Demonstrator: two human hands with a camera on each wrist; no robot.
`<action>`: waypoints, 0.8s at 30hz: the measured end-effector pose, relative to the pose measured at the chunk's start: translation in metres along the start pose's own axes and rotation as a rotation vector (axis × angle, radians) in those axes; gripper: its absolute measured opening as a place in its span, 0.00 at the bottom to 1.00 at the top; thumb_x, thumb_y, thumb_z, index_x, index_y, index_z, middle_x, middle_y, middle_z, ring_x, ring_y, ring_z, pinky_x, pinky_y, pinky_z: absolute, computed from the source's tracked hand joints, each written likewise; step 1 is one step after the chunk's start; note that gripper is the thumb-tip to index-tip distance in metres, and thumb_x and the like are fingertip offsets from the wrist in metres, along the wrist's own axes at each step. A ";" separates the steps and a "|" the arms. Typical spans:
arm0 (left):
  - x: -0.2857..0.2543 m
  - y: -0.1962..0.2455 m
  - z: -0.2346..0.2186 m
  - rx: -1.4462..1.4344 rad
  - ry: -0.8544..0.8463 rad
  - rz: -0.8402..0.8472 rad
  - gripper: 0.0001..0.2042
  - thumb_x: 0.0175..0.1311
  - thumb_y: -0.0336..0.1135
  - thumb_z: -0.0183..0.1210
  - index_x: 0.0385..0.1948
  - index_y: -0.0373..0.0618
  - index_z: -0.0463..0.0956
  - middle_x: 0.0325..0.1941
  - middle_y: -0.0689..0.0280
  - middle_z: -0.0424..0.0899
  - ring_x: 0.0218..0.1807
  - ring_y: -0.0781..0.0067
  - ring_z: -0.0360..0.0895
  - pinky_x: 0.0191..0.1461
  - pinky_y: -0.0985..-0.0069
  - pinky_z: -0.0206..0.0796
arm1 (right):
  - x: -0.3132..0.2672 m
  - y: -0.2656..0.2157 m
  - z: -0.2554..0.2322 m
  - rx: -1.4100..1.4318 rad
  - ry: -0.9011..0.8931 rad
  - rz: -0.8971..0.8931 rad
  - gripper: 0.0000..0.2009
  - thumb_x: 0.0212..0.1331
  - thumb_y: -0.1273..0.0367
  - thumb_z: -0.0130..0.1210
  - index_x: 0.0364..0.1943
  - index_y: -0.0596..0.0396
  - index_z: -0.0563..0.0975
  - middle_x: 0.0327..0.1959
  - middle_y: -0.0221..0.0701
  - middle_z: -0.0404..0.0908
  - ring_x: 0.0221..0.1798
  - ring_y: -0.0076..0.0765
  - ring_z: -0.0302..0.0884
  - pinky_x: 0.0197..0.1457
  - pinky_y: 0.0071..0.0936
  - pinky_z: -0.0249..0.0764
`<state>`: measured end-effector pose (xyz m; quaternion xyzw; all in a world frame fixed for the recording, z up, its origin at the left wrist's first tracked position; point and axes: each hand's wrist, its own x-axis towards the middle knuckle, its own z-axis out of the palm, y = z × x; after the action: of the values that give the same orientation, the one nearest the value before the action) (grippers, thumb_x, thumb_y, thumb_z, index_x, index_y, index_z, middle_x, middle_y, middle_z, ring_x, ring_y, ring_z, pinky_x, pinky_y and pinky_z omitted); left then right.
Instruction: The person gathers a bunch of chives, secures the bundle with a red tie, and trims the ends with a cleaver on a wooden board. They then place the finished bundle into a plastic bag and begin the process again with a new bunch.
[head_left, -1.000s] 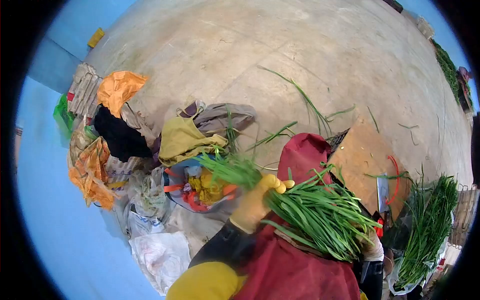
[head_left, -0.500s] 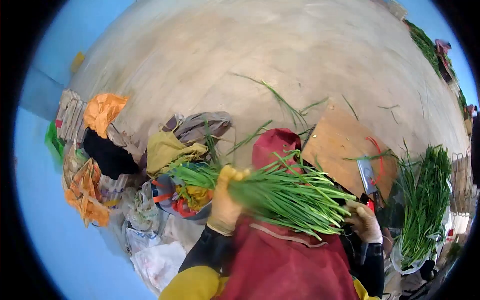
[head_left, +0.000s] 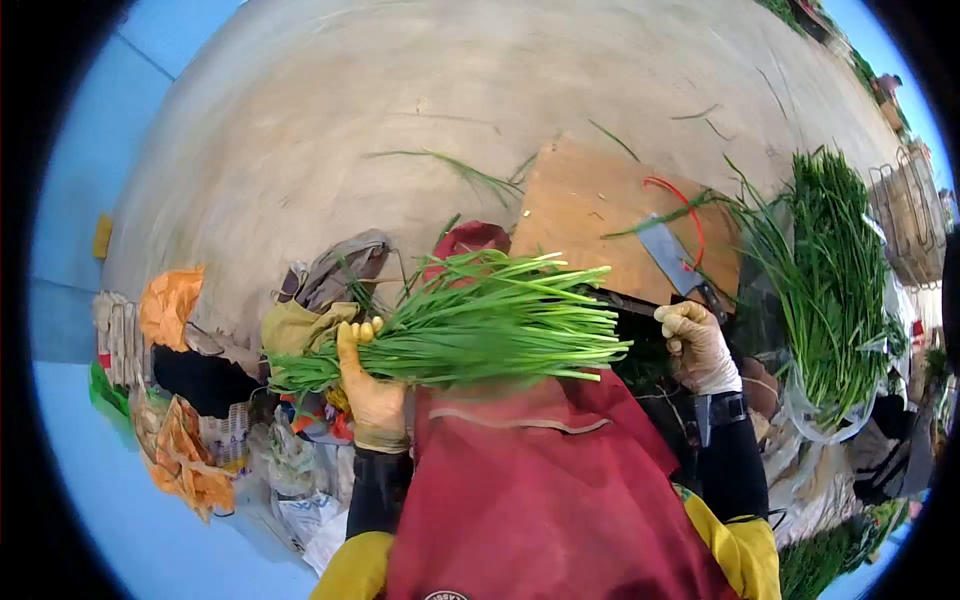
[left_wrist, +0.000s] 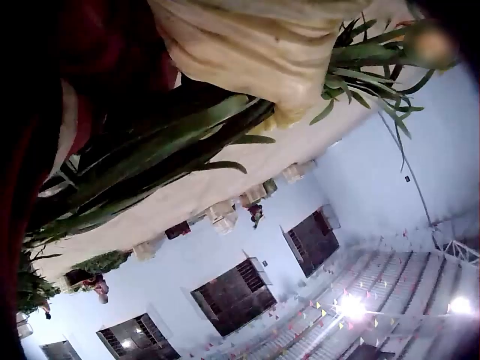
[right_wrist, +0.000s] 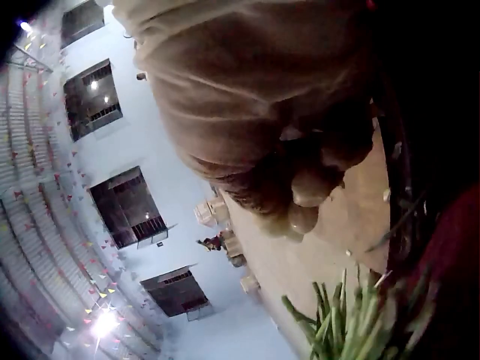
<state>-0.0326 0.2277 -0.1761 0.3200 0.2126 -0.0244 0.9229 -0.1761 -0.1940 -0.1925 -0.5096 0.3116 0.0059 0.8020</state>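
In the head view, my gloved left hand (head_left: 370, 395) grips a bunch of garlic chives (head_left: 500, 325) near its leafy end. The bunch lies level above my dark red apron (head_left: 540, 480), its pale cut stems pointing right. My fingers wrap over the leaves in the left wrist view. My gloved right hand (head_left: 698, 350) is just right of the stem ends, fingers curled, with nothing visible in them. In the right wrist view, the stem ends (right_wrist: 345, 319) show below that hand, a gap apart from its fingertips (right_wrist: 304, 217).
A wooden board (head_left: 590, 215) ahead bears a cleaver (head_left: 668, 250) and a red band (head_left: 697, 222). More chives (head_left: 835, 250) are heaped in a plastic bag at the right. Bags and cloths (head_left: 205, 380) crowd the left. Loose leaves (head_left: 460, 165) lie on the floor.
The head view has turned rightward. My left hand has brought the chives level, stems aligned to the right. My right hand, earlier at the stem ends, is now apart from them.
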 end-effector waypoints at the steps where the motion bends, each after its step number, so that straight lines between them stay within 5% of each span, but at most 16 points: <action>1: -0.003 -0.002 0.003 0.042 0.005 0.022 0.07 0.67 0.41 0.60 0.37 0.51 0.78 0.38 0.71 0.85 0.49 0.71 0.80 0.55 0.65 0.76 | -0.006 -0.001 -0.007 -0.052 0.000 0.017 0.05 0.58 0.70 0.60 0.35 0.57 0.81 0.34 0.31 0.83 0.24 0.19 0.71 0.27 0.15 0.67; 4: -0.009 -0.005 0.012 0.276 -0.053 0.189 0.09 0.66 0.40 0.62 0.41 0.50 0.77 0.41 0.70 0.84 0.51 0.71 0.80 0.58 0.65 0.75 | -0.024 -0.005 -0.014 -0.242 -0.023 0.193 0.10 0.62 0.65 0.59 0.38 0.58 0.81 0.36 0.30 0.83 0.31 0.21 0.76 0.35 0.18 0.71; 7: -0.014 -0.018 0.002 0.722 -0.246 0.538 0.16 0.63 0.38 0.64 0.51 0.47 0.75 0.47 0.68 0.82 0.55 0.70 0.77 0.62 0.67 0.72 | -0.029 -0.001 -0.003 -0.455 -0.181 0.207 0.17 0.64 0.62 0.56 0.50 0.60 0.79 0.45 0.33 0.82 0.45 0.27 0.80 0.47 0.22 0.74; 8: -0.012 -0.019 -0.005 0.773 -0.306 0.538 0.21 0.62 0.35 0.65 0.56 0.45 0.70 0.51 0.66 0.79 0.57 0.70 0.75 0.65 0.68 0.70 | -0.030 0.006 -0.003 -0.437 -0.285 0.190 0.22 0.64 0.60 0.55 0.57 0.61 0.75 0.51 0.33 0.81 0.54 0.30 0.77 0.54 0.25 0.72; 10: -0.003 -0.013 -0.021 0.873 -0.425 0.539 0.32 0.59 0.29 0.66 0.65 0.43 0.62 0.59 0.63 0.73 0.62 0.69 0.70 0.69 0.69 0.65 | -0.023 0.029 0.004 -0.335 -0.376 0.167 0.23 0.62 0.57 0.59 0.56 0.57 0.76 0.50 0.28 0.80 0.51 0.23 0.75 0.53 0.22 0.70; 12: 0.009 -0.006 -0.028 0.360 -0.241 0.214 0.38 0.56 0.24 0.66 0.69 0.41 0.54 0.63 0.62 0.68 0.65 0.69 0.66 0.71 0.70 0.60 | -0.020 0.043 0.019 -0.203 -0.438 0.167 0.24 0.61 0.57 0.60 0.57 0.56 0.76 0.49 0.27 0.80 0.48 0.23 0.75 0.53 0.23 0.70; 14: 0.010 -0.006 -0.028 0.369 -0.246 0.189 0.40 0.56 0.22 0.65 0.70 0.40 0.50 0.65 0.61 0.66 0.67 0.69 0.64 0.73 0.72 0.57 | -0.012 0.058 0.033 -0.107 -0.477 0.181 0.25 0.59 0.56 0.63 0.56 0.55 0.76 0.49 0.26 0.80 0.45 0.22 0.74 0.51 0.23 0.71; 16: 0.001 -0.010 -0.027 0.904 -0.442 0.467 0.36 0.60 0.23 0.62 0.69 0.38 0.51 0.65 0.60 0.68 0.68 0.69 0.63 0.73 0.73 0.55 | -0.011 0.058 0.052 -0.082 -0.488 0.144 0.22 0.61 0.57 0.62 0.54 0.56 0.77 0.44 0.28 0.83 0.42 0.24 0.77 0.46 0.24 0.74; 17: -0.002 -0.009 -0.025 0.919 -0.450 0.475 0.36 0.60 0.23 0.62 0.69 0.37 0.51 0.65 0.59 0.67 0.68 0.69 0.63 0.73 0.73 0.55 | -0.011 0.056 0.060 -0.083 -0.505 0.112 0.21 0.61 0.58 0.62 0.53 0.56 0.78 0.43 0.29 0.84 0.41 0.25 0.78 0.45 0.25 0.74; 19: -0.007 -0.005 -0.013 0.944 -0.468 0.492 0.37 0.59 0.21 0.61 0.69 0.37 0.50 0.66 0.58 0.67 0.69 0.68 0.63 0.73 0.73 0.54 | -0.008 0.059 0.061 -0.066 -0.394 0.144 0.19 0.62 0.61 0.61 0.52 0.58 0.78 0.40 0.30 0.85 0.39 0.26 0.80 0.44 0.26 0.75; 22: -0.003 -0.002 -0.004 0.403 -0.261 0.213 0.37 0.57 0.18 0.60 0.70 0.37 0.50 0.67 0.56 0.66 0.70 0.67 0.63 0.74 0.73 0.53 | -0.016 0.039 0.054 -0.129 -0.232 0.146 0.12 0.62 0.65 0.59 0.44 0.59 0.82 0.34 0.29 0.84 0.33 0.23 0.78 0.39 0.21 0.73; 24: -0.010 -0.005 -0.002 0.677 -0.381 0.344 0.29 0.65 0.21 0.53 0.69 0.47 0.56 0.64 0.65 0.68 0.66 0.69 0.67 0.70 0.67 0.63 | -0.013 0.036 0.032 -0.167 -0.123 0.158 0.09 0.60 0.66 0.59 0.37 0.56 0.82 0.25 0.23 0.80 0.26 0.18 0.73 0.33 0.16 0.69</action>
<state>-0.0437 0.2236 -0.1762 0.6257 -0.0384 0.0026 0.7791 -0.1827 -0.1461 -0.2062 -0.5470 0.2995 0.1261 0.7715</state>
